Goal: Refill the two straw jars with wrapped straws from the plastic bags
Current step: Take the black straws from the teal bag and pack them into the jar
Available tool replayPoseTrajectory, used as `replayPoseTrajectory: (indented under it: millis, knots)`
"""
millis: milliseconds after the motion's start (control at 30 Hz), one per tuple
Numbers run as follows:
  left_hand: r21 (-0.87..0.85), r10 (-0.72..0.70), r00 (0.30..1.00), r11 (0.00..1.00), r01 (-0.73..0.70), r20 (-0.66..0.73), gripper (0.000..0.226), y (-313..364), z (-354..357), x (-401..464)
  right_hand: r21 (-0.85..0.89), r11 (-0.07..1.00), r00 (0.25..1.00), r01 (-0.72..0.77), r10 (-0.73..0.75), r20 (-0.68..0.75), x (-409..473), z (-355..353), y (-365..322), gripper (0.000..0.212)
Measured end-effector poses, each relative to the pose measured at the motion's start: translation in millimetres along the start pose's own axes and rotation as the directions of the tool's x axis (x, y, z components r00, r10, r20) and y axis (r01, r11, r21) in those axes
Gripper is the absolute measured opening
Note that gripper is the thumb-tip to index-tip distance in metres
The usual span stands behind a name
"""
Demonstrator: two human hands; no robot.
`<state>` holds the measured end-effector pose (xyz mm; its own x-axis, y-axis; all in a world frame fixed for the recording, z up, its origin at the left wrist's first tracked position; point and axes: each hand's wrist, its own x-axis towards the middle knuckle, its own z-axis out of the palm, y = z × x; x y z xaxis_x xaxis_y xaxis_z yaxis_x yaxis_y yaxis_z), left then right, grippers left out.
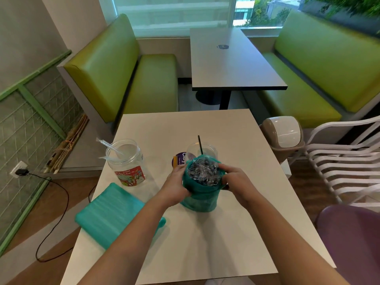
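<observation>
holding the open teal bag [198, 199] at frame centre with left hand [177, 185] and right hand [234, 178] gripping its rim, we risk spilling the wrapped straws [203, 171] if it tips.

purple table sticker [183, 157] — "Cle", partly hidden

Left forearm [131, 229], right forearm [287, 235] bare; no sleeves visible.

Tabletop [205, 233]: smooth, matt, off-white laminate. Both jars, left [126, 161] and far [202, 151]: clear glossy plastic. Teal bags, upright [199, 200] and flat [111, 214]: thin, crinkled plastic film. Straw wrappers [203, 171]: shiny clear film.
</observation>
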<state>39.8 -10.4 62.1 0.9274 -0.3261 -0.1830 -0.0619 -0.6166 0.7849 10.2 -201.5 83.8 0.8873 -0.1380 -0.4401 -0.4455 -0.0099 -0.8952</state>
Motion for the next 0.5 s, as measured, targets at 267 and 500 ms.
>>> replayPoseTrajectory:
  millis: [267,500]
  knots:
    - [0.151,-0.078,0.996,0.985,0.083,-0.041,0.096,-21,8,-6,-0.196,0.979,0.998,0.056,-0.058,-0.003,9,0,25,0.051]
    - [-0.217,0.103,0.994,0.971,-0.105,-0.018,0.122,-4,9,-8,-0.216,0.946,0.962,0.240,-0.262,-0.080,13,5,34,0.045]
